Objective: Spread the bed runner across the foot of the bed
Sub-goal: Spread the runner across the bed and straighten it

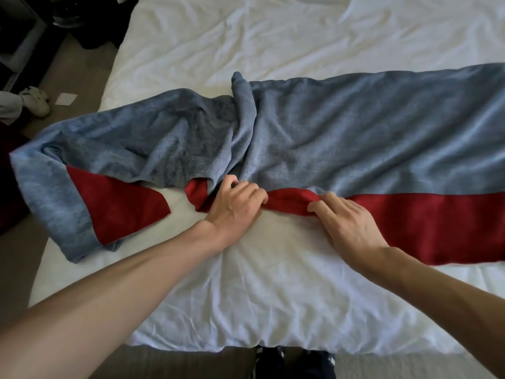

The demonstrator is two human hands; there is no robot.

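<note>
The bed runner (341,132), blue-grey with a red band along its near edge, lies across the white bed (259,296). Its right half is mostly flat; the middle is bunched into folds and the left end is twisted, hanging over the bed's left edge. My left hand (235,206) grips the bunched red edge at the middle. My right hand (349,225) pinches the same red edge just to the right, fingers curled on the fold.
The brown floor (82,64) runs along the bed's left side, with a shoe (35,101), a white card (66,99) and dark furniture (21,31) at the far left. My feet (295,362) show at the bed's near edge.
</note>
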